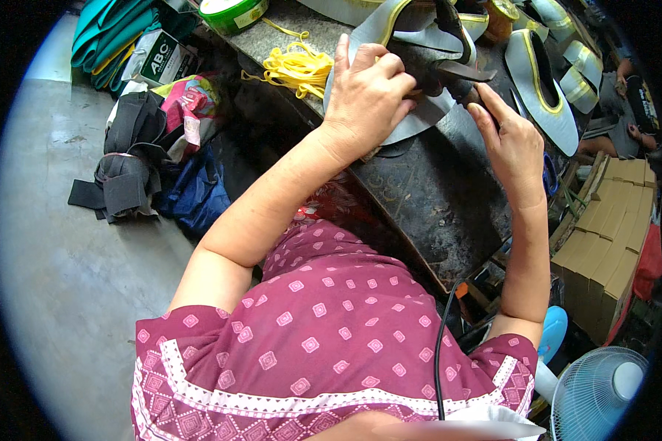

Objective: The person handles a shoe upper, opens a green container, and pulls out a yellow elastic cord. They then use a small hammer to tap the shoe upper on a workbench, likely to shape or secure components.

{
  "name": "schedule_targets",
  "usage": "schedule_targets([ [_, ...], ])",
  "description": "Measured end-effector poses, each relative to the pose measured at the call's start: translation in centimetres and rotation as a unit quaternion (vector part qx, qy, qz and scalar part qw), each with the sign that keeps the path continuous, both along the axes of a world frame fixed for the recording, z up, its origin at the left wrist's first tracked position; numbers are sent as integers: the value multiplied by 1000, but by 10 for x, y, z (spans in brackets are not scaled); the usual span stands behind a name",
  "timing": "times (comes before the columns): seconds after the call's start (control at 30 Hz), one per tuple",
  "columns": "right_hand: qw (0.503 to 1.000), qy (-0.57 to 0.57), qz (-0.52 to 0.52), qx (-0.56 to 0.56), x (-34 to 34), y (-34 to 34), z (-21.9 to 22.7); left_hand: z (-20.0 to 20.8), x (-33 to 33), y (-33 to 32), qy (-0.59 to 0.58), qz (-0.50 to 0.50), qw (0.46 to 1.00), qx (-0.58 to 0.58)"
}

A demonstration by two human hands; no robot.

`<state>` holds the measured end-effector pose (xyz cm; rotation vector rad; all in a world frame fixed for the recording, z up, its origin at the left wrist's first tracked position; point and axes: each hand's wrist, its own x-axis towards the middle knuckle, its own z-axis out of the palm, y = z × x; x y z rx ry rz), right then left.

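Note:
My left hand [368, 95] is closed over a light grey shoe upper [424, 120] with a yellow-edged opening. Its fingers press the upper against a dark support, which the hand and tool partly hide. My right hand [511, 143] grips the short handle of a hammer [465, 71]. The metal hammer head lies just right of my left fingertips, close above the work. Beside my left hand, a bundle of yellow elastic tape [298, 70] rests on the table's left edge.
The dark worktable [449, 195] carries more grey uppers [541, 88] at right. A green tub [233, 15] stands top left. Dark fabric scraps [129, 180] lie on the floor at left. Cardboard [607, 228] and a fan [599, 393] are at right, with another person's hand [643, 138] beyond.

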<state>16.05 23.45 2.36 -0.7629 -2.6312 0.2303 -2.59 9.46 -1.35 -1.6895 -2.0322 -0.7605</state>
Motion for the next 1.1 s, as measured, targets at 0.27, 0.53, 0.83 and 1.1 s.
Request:
schedule_targets([
  [0.27,998,14,-17,-67,0,3,31,-3,-3,-3,-23,-33,999,3],
  [0.53,997,-15,-19,-70,-9,-14,21,-10,-2,-1,-16,-36,999,27],
  [0.83,997,69,-8,-43,0,-3,-4,-1,4,-8,-26,-2,999,44],
  [1.1,998,16,-40,-50,-1,0,-11,4,48,-52,-16,-52,993,-101],
])
